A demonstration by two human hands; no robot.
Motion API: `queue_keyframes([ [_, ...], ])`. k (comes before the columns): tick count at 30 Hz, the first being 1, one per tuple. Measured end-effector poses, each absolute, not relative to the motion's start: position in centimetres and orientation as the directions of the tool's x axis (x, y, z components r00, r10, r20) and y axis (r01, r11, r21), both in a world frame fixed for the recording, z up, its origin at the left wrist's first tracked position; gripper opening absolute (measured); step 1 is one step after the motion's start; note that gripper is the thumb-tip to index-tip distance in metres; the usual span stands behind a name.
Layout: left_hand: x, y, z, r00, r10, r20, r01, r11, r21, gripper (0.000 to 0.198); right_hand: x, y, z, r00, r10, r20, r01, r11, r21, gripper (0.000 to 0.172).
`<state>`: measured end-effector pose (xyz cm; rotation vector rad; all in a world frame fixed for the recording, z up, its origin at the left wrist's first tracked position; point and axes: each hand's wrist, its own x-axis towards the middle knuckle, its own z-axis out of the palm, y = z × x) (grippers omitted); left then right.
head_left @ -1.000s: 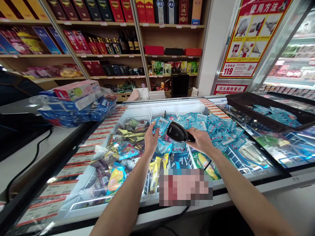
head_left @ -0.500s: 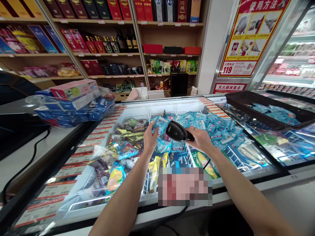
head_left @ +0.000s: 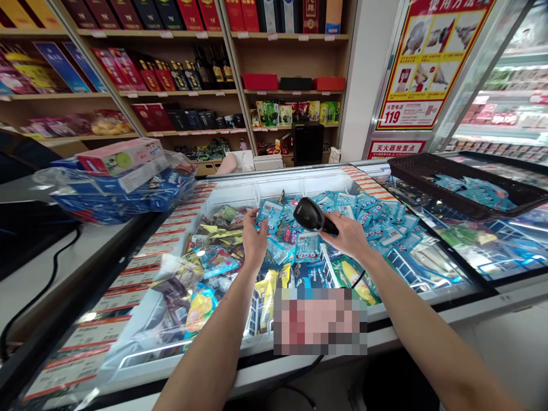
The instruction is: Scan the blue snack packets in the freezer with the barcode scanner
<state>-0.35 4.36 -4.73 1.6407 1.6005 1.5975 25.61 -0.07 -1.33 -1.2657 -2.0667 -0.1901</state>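
Note:
My left hand pinches a light-blue packet by its left edge, with a white barcode label facing up. In my right hand is a black handheld barcode scanner, its head pointing left toward that packet, a short gap between them. The scanner's cable runs down from my right hand. Many more light-blue packets are heaped on the freezer glass to the right, and one lies flat just below the scanner.
Under the glass of the chest freezer lie assorted frozen-treat packs. A dark plastic basket with similar blue packets stands at right. Boxes in plastic wrap sit at left. Shelves of boxed goods line the back.
My left hand has moved slightly left with the blue packet, which is now farther from the scanner. The scanner has shifted slightly in my right hand's grip area. The camera view has also shifted a little.

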Motion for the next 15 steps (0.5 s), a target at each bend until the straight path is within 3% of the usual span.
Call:
queue_keyframes([
  [3, -1.2, 4.2, -4.5, -0.272, 0.842, 0.465, 0.556, -0.257, 0.791, 0.044, 25.8, 0.1, -1.4, -0.258, 0.723, 0.641, 0.832, 0.504, -0.233, 0.037],
  [9, -3.4, 4.3, -4.2, -0.224, 0.783, 0.580, 0.793, -0.199, 0.576, 0.036, 26.0, 0.2, -1.5, -0.272, 0.727, 0.630, 0.860, 0.478, -0.179, 0.045],
  [15, -4.5, 5.0, -5.1, -0.244, 0.799, 0.550, 0.819, -0.134, 0.558, 0.039, 25.9, 0.3, -1.5, -0.284, 0.723, 0.630, 0.879, 0.459, -0.131, 0.043],
])
